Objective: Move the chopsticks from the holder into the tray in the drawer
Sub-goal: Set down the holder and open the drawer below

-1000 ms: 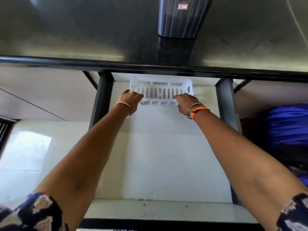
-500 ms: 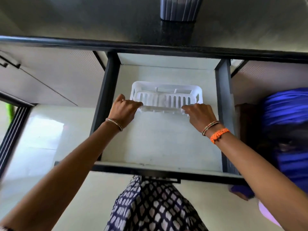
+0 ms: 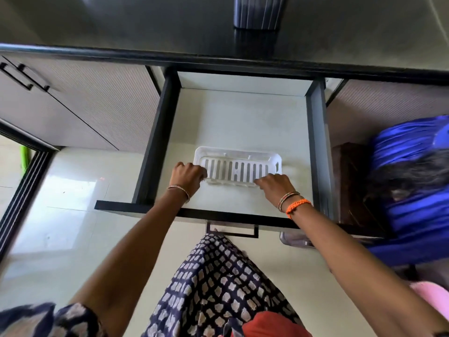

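Observation:
A white slotted plastic tray (image 3: 238, 166) lies on the pale floor of the open drawer (image 3: 243, 117), near its front. My left hand (image 3: 187, 177) grips the tray's near left corner. The near right edge is held by my right hand (image 3: 275, 187). The tray holds nothing. A dark ribbed holder (image 3: 258, 12) stands on the dark countertop at the top edge of the view; its top is cut off and no chopsticks show.
The drawer has black side rails and a black front with a metal handle (image 3: 232, 231). A closed cabinet door (image 3: 80, 110) is to the left. Another person in blue (image 3: 410, 186) crouches by a dark wooden object at the right. Pale floor tiles lie below.
Both hands have drawn the tray from the back of the drawer toward its front. The view has pulled back, so the drawer front and handle now show.

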`<state>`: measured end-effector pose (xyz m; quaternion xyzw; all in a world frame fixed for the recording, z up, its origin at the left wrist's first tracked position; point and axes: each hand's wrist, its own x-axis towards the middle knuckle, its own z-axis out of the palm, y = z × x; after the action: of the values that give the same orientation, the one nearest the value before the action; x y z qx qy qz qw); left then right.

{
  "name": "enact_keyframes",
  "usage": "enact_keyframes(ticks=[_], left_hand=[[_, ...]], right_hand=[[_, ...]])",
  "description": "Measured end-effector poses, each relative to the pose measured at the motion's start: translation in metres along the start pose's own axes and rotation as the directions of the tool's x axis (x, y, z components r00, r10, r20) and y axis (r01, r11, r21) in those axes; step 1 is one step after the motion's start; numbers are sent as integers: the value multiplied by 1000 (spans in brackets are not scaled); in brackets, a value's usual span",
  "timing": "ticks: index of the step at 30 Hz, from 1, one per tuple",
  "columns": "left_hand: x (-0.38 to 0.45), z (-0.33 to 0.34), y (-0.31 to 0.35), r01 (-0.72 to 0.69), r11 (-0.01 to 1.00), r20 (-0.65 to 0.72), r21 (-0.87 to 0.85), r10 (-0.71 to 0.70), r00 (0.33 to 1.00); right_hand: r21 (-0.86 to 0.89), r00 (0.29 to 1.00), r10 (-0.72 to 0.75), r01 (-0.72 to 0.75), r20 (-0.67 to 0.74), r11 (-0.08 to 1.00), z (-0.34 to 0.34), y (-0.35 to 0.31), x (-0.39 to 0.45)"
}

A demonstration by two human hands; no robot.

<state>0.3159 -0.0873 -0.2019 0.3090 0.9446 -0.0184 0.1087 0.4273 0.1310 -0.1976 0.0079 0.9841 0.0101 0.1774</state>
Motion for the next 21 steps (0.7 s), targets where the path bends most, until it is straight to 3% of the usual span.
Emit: enact_keyframes(ticks=[9,16,21], left_hand=[[-5,7,-2,23,998,8,-62,-23,1000],[-6,3,-1,-33,998,37,56,31,999],[-6,-2,3,-70,995,161,69,58,985]], right_hand=[[53,999,24,-26,33,998,1,-3,-3],[57,995,67,-71,67,996,-3,-4,-3],[37,979,59,-67,196,997,-5,-10,-5]])
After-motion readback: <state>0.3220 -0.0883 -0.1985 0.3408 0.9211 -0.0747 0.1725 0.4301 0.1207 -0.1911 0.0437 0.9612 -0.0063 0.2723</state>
